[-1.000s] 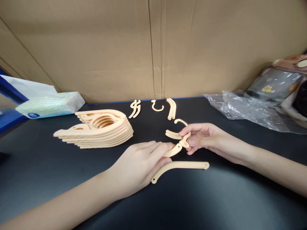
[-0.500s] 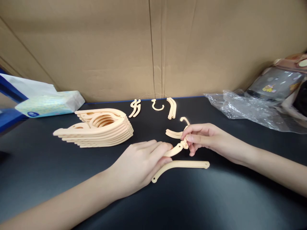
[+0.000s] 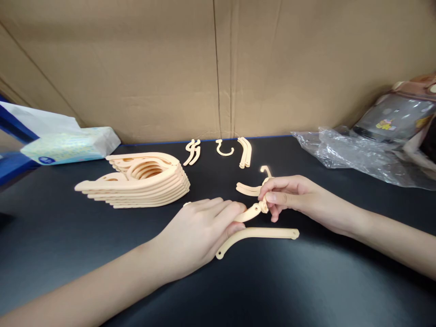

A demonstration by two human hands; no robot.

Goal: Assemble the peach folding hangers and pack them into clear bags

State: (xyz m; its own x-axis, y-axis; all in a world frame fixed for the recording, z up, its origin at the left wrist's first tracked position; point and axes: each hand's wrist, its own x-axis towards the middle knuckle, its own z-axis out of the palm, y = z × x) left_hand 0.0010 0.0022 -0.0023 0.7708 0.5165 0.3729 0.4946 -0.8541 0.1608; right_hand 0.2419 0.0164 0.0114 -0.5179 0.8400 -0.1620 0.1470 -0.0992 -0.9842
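Note:
My left hand (image 3: 207, 231) is closed over a cream plastic hanger arm (image 3: 250, 214), whose holed end sticks out to the right past the fingers. Against that end, my right hand (image 3: 288, 197) pinches a small cream hanger joint piece (image 3: 263, 206) between thumb and fingers. Most of the joint piece is hidden by the fingertips. A loose curved hanger arm (image 3: 259, 233) lies just in front of both hands, with a hole at each end. Behind the right hand are another curved hanger piece (image 3: 248, 189) and a hook part (image 3: 265, 170), partly covered by the fingers.
On the left is a stack of folded cream hangers (image 3: 136, 186), with a tissue pack (image 3: 71, 145) behind it. Small curved parts (image 3: 192, 152), a hook (image 3: 225, 150) and two curved arms (image 3: 245, 152) lie at the back. Clear plastic bags (image 3: 354, 156) lie on the right, before a cardboard wall (image 3: 163, 68).
Both hands keep nearly the same place and grip. The joint piece at the right fingertips has turned slightly against the arm's end. The whole view has shifted a little.

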